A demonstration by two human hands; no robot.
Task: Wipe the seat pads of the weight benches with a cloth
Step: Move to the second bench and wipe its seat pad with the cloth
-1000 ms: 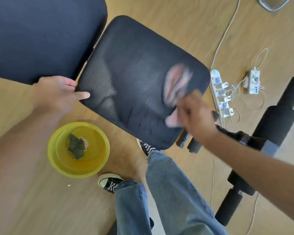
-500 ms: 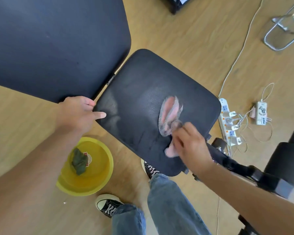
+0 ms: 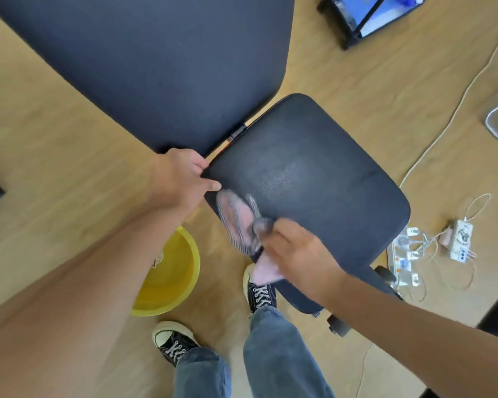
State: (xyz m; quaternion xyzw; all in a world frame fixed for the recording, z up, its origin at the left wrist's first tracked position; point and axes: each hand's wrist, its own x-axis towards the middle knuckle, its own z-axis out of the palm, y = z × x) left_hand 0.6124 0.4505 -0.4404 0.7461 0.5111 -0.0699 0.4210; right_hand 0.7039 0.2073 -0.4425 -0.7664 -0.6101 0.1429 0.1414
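Note:
The black seat pad (image 3: 322,179) of a weight bench fills the middle of the head view, with the larger black back pad (image 3: 161,61) above and left of it. My right hand (image 3: 299,254) presses a pink striped cloth (image 3: 239,222) onto the seat pad's near left edge; part of the cloth hangs off below the hand. My left hand (image 3: 181,176) grips the seat pad's left corner, thumb on top, beside the gap between the two pads.
A yellow basin (image 3: 173,277) stands on the wooden floor under my left forearm. My sneakers (image 3: 259,291) and jeans legs are below the seat. Power strips (image 3: 406,254) and white cables lie on the right. A black foam roller (image 3: 339,326) sticks out under the seat.
My right hand has dragged the cloth from the seat pad's right side across to its near left edge. My left hand has kept its hold on the corner. The view has tilted downward.

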